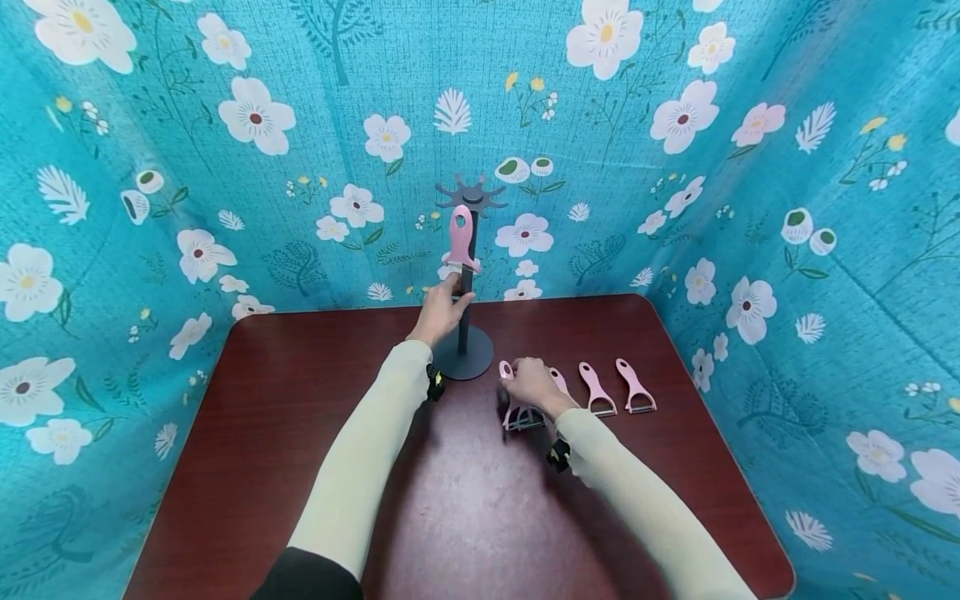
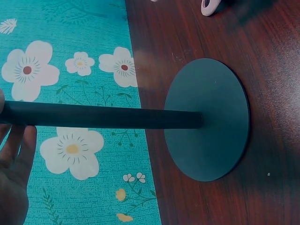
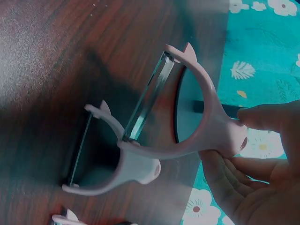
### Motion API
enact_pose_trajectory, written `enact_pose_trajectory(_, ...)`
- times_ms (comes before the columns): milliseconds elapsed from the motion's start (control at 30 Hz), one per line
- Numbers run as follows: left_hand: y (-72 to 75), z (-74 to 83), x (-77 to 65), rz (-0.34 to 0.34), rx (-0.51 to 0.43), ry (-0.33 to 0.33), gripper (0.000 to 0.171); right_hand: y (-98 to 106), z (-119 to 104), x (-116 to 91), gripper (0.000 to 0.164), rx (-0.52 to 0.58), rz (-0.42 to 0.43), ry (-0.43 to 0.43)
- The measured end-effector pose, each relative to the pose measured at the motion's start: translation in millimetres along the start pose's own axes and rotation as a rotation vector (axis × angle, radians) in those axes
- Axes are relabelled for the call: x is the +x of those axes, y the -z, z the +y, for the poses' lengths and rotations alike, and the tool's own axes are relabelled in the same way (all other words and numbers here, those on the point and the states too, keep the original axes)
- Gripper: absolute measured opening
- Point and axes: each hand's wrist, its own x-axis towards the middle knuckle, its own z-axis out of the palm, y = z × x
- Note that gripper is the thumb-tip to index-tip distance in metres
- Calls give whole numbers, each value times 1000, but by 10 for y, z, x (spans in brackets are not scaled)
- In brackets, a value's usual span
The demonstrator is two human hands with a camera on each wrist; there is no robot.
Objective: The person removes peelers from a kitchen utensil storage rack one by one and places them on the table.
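At the back of the table stands a dark rack [image 1: 464, 329] with a round base and a ring of hooks on top. My left hand [image 1: 441, 312] grips its post partway up, thumb on one side and fingers on the other. A pink peeler [image 1: 462, 242] hangs from the hooks, just above that hand. My right hand [image 1: 536, 385], right of the base, pinches the handle of a pink Y-shaped peeler [image 3: 215, 124] between thumb and fingers. Another pink peeler [image 3: 133, 169] lies beneath it in the right wrist view, partly overlapped by the held one.
Two more pink peelers, one mid-right [image 1: 595, 390] and one farther right [image 1: 635, 387], lie on the brown table [image 1: 300, 433]. A blue flowered curtain [image 1: 300, 192] hangs behind the table and along its sides.
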Motion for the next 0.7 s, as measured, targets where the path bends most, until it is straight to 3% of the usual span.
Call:
enact_pose_trajectory(233, 14, 8, -7, -5, -2, 19, 29, -128, -81, 37, 29, -23, 1, -24)
enact_pose_trajectory(700, -2, -6, -19, 6, -5, 16, 25, -344, -104, 69, 21, -48, -64, -40)
